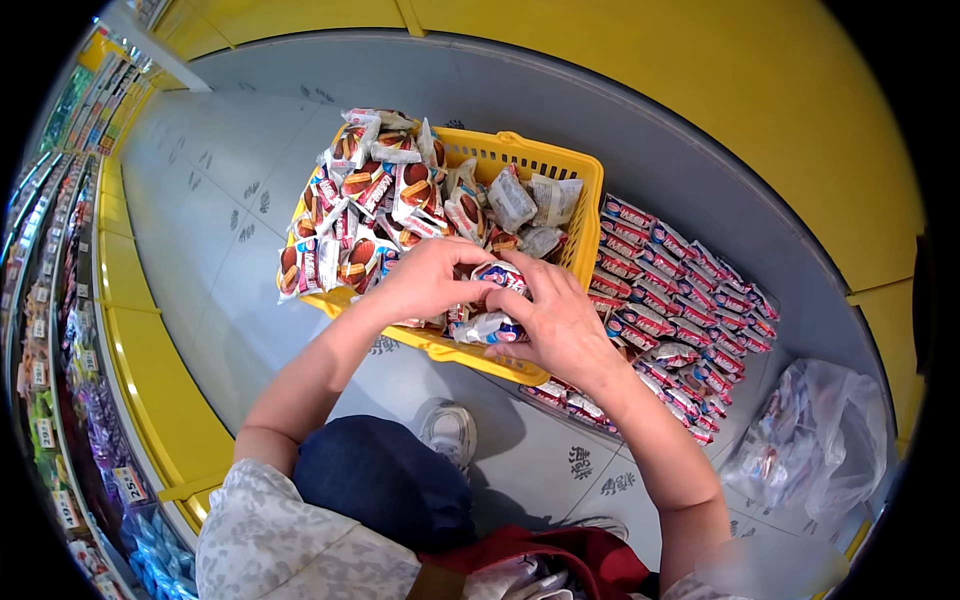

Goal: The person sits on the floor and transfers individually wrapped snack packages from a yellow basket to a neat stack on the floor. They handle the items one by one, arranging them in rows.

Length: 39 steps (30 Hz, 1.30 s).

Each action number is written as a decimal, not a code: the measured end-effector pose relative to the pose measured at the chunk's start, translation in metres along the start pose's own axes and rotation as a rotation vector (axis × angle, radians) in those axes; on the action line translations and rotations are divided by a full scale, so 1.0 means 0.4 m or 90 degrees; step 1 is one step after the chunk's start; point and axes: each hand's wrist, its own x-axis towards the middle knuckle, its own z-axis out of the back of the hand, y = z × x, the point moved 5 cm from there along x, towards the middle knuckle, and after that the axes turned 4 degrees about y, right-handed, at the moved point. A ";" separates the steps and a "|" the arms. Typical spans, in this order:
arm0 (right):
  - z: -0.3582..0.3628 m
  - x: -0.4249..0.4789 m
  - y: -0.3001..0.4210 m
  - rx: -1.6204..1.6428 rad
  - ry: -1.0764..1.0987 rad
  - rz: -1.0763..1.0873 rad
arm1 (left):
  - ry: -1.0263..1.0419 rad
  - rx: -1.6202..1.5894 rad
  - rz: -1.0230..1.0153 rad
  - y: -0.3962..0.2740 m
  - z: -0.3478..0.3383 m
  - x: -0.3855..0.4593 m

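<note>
A yellow plastic shopping basket [487, 367] stands on the floor before me, heaped at its left with wrapped snack packets [367, 184]. Over its near right part are both my hands. My left hand [427, 281] and my right hand [551, 315] hold one wrapped packet [501, 276] between them. A second packet [487, 328] lies just below, by my right fingers; whether they grip it too is unclear. Several pale-backed packets [512, 199] rest in the basket's far right corner. Right of the basket, many packets of the same sort [660, 300] lie in close rows.
A clear plastic bag with wrapped things inside [810, 442] lies on the floor at the right. Yellow panels [675, 67] curve round the far side. Shelves of packaged goods [90, 360] line the left. My shoe [448, 431] is close to the basket's near side.
</note>
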 end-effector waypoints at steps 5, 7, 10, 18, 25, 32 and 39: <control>-0.005 -0.024 -0.077 0.218 0.028 -0.270 | -0.252 0.613 0.005 0.011 0.078 0.108; -0.007 -0.045 -0.082 0.290 0.005 -0.357 | -0.284 0.810 0.105 0.053 0.109 0.163; -0.011 -0.069 -0.079 0.249 -0.032 -0.353 | -0.232 0.867 0.206 0.058 0.099 0.197; 0.066 -0.080 -0.059 0.195 -0.111 -0.249 | -0.197 0.083 -0.038 -0.048 0.018 0.090; 0.214 -0.168 -0.045 0.038 -0.150 -0.142 | 0.038 -0.117 -0.209 -0.191 -0.124 0.104; 0.399 -0.409 -0.063 0.114 -0.083 -0.248 | 0.236 -0.177 -0.283 -0.386 -0.377 0.197; 0.523 -0.870 -0.327 -0.176 -0.246 -0.467 | 0.135 0.494 -0.535 -0.364 -0.803 0.331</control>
